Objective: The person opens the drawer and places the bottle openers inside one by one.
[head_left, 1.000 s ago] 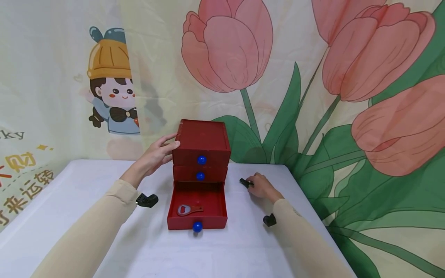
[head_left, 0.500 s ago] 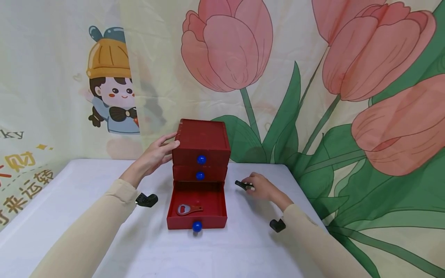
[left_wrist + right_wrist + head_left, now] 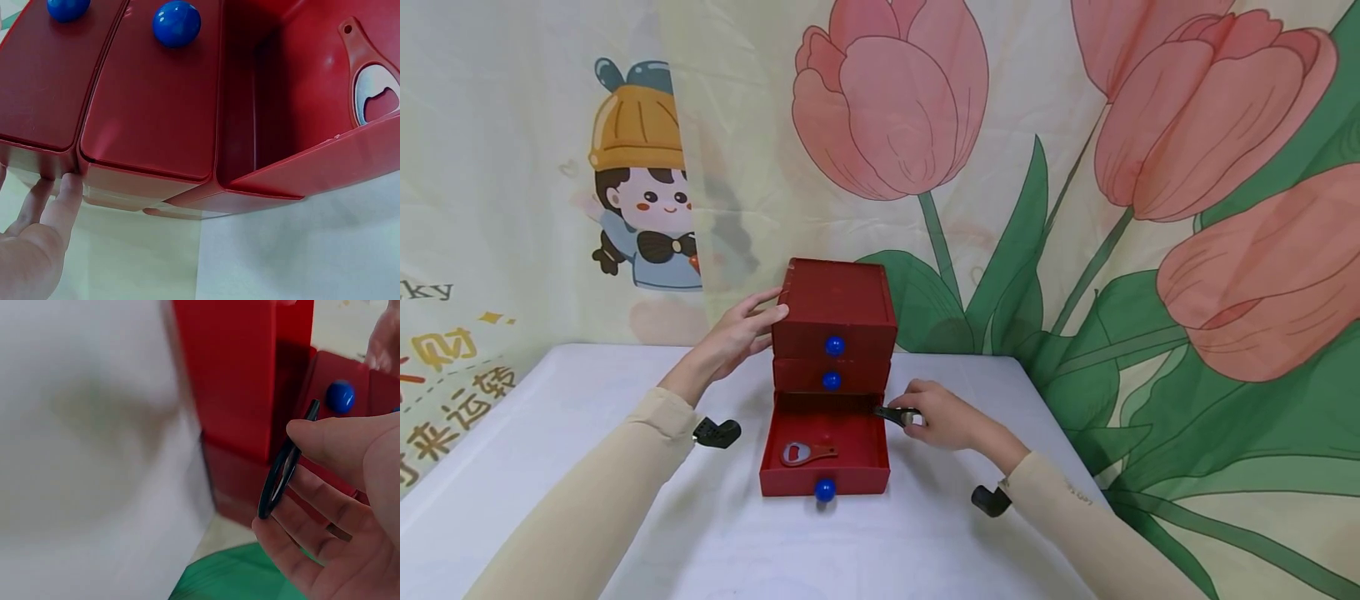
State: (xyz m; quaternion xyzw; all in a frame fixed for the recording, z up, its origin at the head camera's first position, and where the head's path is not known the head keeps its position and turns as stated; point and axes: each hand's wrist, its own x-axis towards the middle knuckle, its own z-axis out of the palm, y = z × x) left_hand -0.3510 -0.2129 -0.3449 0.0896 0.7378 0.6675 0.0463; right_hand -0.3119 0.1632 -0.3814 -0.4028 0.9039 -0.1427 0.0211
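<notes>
A red drawer cabinet (image 3: 838,292) with blue knobs stands on the table, its bottom drawer (image 3: 790,482) pulled out. In that drawer lies a bottle opener (image 3: 806,452) with a brown handle and metal head. My left hand (image 3: 730,342) rests its extended fingers against the cabinet's upper left side. Between thumb and fingers, my right hand (image 3: 951,417) pinches a slim black tool (image 3: 892,414) with a silvery part; its exact kind is unclear. The tool's tip is at the drawer's right wall in the head view. Fingers hide part of it.
The white-covered table (image 3: 700,533) extends around the cabinet. Behind it hangs a printed cloth (image 3: 737,150) with tulips and a cartoon figure. The upper drawers are closed, with a blue knob (image 3: 177,24) on each. Black wrist cameras (image 3: 717,433) sit at both cuffs.
My right hand has moved left and nearer with the black tool, from the table right of the cabinet to the open drawer's right edge. The left hand has stayed still.
</notes>
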